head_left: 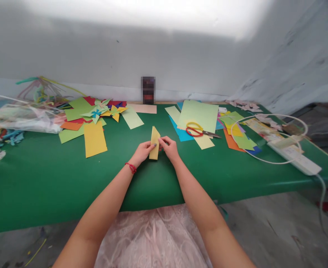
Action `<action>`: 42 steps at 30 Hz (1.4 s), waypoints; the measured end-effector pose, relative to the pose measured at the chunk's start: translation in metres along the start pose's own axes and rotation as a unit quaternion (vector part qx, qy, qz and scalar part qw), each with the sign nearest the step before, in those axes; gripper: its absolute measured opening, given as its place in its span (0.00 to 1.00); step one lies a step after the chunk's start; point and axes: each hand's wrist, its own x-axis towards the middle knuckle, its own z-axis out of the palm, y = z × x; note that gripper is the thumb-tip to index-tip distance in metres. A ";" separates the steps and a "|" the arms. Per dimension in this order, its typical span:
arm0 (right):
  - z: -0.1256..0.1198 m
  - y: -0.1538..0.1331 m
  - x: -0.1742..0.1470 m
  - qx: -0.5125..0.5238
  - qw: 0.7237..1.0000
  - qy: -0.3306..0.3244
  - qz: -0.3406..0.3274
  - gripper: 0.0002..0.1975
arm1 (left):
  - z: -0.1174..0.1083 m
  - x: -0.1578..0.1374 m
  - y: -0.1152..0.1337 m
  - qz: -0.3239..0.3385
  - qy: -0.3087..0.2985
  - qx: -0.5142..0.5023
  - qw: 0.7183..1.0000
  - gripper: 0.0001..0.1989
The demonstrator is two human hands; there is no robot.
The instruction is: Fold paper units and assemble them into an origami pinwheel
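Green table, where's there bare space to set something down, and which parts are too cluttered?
The green table is bare along its near edge, widest left of the left hand, below the yellow sheet. A smaller bare patch lies between the right hand and the white cable loop, below the scissors. It is crowded along the back: paper pinwheels at left, the power strip at right.

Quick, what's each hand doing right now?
Left hand: closed on the folded yellow paper piece, pinching its left edge.
Right hand: closed on the same paper's right edge.
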 end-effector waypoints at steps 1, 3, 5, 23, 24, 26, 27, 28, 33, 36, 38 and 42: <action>0.000 -0.001 0.000 0.003 1.000 0.001 -0.002 0.15 | 0.000 0.000 0.000 -0.002 -0.001 0.000 1.000 0.20; 0.000 -0.001 0.001 0.010 1.000 0.000 -0.003 0.14 | 0.001 -0.001 0.001 -0.006 -0.003 -0.001 1.000 0.20; 0.000 -0.002 0.001 0.018 1.000 -0.003 -0.002 0.14 | 0.002 -0.002 0.002 -0.009 -0.002 -0.002 1.000 0.20; -0.008 -0.001 0.005 0.041 0.995 0.085 0.020 0.19 | 0.002 -0.006 0.003 -0.115 -0.020 -0.074 0.990 0.13; -0.008 -0.001 0.005 0.042 0.996 0.082 0.021 0.20 | 0.002 -0.006 0.003 -0.112 -0.017 -0.076 0.991 0.12; -0.007 -0.003 0.004 0.050 0.995 0.077 0.025 0.21 | 0.001 -0.004 0.002 -0.104 -0.010 -0.076 0.992 0.11; -0.007 -0.003 0.004 0.058 0.995 0.073 0.028 0.21 | 0.000 -0.004 0.002 -0.100 -0.006 -0.075 0.992 0.11; -0.006 -0.004 0.004 0.071 0.995 0.066 0.033 0.22 | -0.001 -0.003 0.002 -0.095 -0.002 -0.074 0.993 0.11; -0.002 -0.001 0.006 0.107 0.992 -0.008 0.062 0.25 | -0.005 -0.002 0.004 -0.059 0.034 -0.064 0.996 0.15; 0.000 0.001 0.005 0.081 0.994 -0.044 0.061 0.20 | -0.009 -0.003 0.009 -0.036 0.054 -0.054 0.996 0.17; 0.001 0.002 0.003 0.077 0.993 -0.067 0.063 0.19 | -0.010 -0.003 0.011 -0.024 0.069 -0.046 0.996 0.18; 0.002 0.002 0.001 0.091 0.988 -0.098 0.073 0.18 | -0.012 -0.003 0.011 -0.013 0.091 -0.028 0.995 0.18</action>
